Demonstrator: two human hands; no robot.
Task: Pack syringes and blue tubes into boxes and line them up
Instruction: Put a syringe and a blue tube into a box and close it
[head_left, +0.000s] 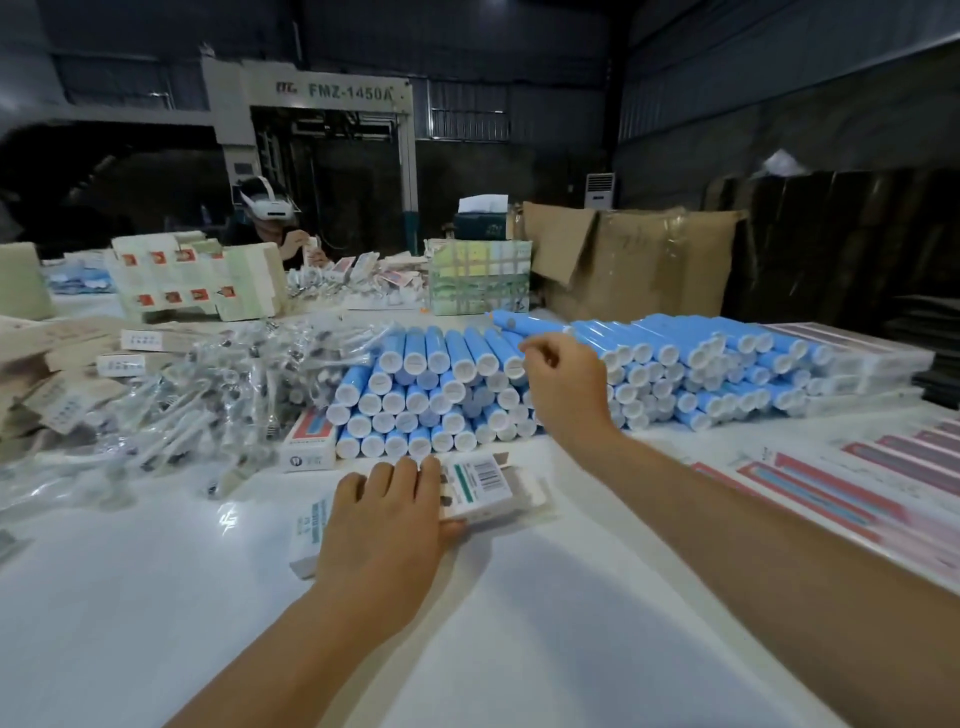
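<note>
White table (156, 597) under warehouse gloom. My left hand (382, 525) rests flat on an open box (488, 491), fingers straight, pinning it. My right hand (563, 382) hangs over the stacked blue tubes (415, 395), fingers loosely curled, grip holding nothing. I judge the tubes light, stiff and slippery; take one mid-barrel. Bagged syringes (208, 395) lie left, crinkly.

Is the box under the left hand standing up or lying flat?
Lying flat. The box rests on its broad side on the white table, barcode face up, with the left hand holding it down.
</note>
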